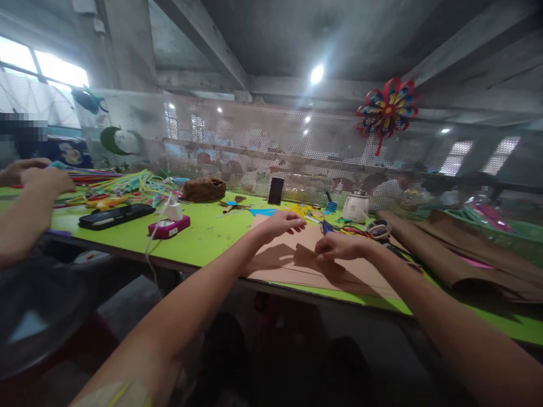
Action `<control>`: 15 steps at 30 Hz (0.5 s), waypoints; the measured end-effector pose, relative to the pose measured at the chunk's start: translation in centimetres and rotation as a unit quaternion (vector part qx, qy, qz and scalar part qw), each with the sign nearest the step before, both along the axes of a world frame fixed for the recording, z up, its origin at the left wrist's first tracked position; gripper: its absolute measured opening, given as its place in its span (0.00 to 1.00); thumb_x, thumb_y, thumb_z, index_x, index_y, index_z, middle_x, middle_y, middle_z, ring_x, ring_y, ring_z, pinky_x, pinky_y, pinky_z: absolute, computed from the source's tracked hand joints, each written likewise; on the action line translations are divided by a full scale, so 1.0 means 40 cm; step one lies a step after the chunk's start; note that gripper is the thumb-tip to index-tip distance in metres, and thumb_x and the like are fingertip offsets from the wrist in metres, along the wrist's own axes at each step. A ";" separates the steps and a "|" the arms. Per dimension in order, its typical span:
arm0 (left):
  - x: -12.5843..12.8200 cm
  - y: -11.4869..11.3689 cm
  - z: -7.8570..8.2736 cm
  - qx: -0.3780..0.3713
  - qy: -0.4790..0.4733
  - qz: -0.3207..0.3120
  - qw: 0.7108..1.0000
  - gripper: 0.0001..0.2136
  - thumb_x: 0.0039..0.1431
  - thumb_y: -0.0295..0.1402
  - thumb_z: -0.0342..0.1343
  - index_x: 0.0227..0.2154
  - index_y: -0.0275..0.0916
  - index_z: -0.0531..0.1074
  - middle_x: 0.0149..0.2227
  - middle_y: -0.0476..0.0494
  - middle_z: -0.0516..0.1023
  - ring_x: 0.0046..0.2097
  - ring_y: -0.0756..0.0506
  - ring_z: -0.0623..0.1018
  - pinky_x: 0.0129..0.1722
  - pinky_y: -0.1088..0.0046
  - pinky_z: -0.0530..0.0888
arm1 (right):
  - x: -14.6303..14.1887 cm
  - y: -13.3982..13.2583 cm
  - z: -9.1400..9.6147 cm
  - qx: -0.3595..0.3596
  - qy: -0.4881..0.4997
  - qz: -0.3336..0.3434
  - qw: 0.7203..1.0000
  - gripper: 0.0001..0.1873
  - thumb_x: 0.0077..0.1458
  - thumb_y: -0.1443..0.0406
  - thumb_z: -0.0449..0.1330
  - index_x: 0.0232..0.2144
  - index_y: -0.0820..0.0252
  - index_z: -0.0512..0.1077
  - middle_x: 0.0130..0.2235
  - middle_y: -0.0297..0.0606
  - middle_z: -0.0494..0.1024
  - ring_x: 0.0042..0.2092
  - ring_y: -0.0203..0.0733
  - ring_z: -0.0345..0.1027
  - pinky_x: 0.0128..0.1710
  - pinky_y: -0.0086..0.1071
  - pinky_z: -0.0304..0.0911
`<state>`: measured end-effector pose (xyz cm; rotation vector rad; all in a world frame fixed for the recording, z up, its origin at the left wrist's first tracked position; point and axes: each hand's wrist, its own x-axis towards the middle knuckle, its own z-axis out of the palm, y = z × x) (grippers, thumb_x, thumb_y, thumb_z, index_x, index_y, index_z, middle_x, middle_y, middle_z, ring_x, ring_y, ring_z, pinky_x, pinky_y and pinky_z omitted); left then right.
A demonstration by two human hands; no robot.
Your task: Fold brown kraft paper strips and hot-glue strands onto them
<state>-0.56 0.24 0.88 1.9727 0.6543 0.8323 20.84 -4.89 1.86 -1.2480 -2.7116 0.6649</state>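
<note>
In the head view, the left hand (281, 224) hangs over the large brown sheet (282, 276) on the green table (212, 233), its grip loosely parted, while the right hand (341, 247) pinches what seems a small brown paper piece (304, 256) over that sheet.

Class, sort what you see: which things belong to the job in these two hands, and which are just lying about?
With the job:
- small brown paper piece, held in the right hand
- large brown sheet, beneath it and the left hand

Apparently just lying about:
- standing phone
- pink power strip
- white jug
- green basket
</note>
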 end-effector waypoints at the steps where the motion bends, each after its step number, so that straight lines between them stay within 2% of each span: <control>1: 0.008 -0.007 0.006 0.042 0.076 -0.015 0.996 0.15 0.51 0.42 0.54 0.32 0.34 0.75 0.32 0.44 0.75 0.32 0.50 0.71 0.30 0.76 0.64 | -0.002 0.011 -0.005 -0.010 -0.004 0.003 1.000 0.11 0.46 0.60 0.59 0.23 0.64 0.73 0.21 0.31 0.69 0.24 0.32 0.58 0.23 0.26 0.51; 4: 0.037 -0.021 0.006 0.130 0.250 -0.049 0.958 0.13 0.47 0.41 0.58 0.27 0.34 0.76 0.22 0.50 0.72 0.25 0.52 0.66 0.26 0.77 0.59 | -0.013 0.035 -0.020 -0.019 -0.009 0.006 1.000 0.12 0.44 0.58 0.60 0.22 0.63 0.74 0.19 0.29 0.67 0.22 0.31 0.55 0.22 0.25 0.49; 6: 0.049 -0.024 -0.004 0.150 0.305 -0.062 0.938 0.13 0.45 0.41 0.59 0.24 0.35 0.77 0.17 0.52 0.67 0.22 0.53 0.62 0.24 0.77 0.57 | -0.018 0.044 -0.028 -0.015 -0.005 0.002 1.000 0.13 0.43 0.57 0.61 0.23 0.63 0.74 0.19 0.29 0.67 0.23 0.31 0.55 0.22 0.25 0.49; 9: 0.051 -0.022 -0.024 0.154 0.316 -0.064 0.934 0.13 0.46 0.41 0.58 0.23 0.34 0.77 0.15 0.53 0.64 0.21 0.54 0.59 0.23 0.77 0.56 | -0.018 0.047 -0.043 -0.002 0.007 -0.014 1.000 0.15 0.44 0.55 0.60 0.25 0.63 0.75 0.20 0.29 0.69 0.23 0.32 0.56 0.23 0.26 0.51; 15: 0.036 -0.019 -0.074 0.131 0.259 -0.073 0.954 0.11 0.49 0.37 0.55 0.29 0.33 0.75 0.22 0.50 0.70 0.23 0.53 0.64 0.24 0.78 0.59 | -0.002 0.027 -0.088 0.027 0.059 -0.047 0.997 0.17 0.47 0.55 0.58 0.31 0.64 0.76 0.28 0.35 0.76 0.28 0.36 0.65 0.28 0.27 0.58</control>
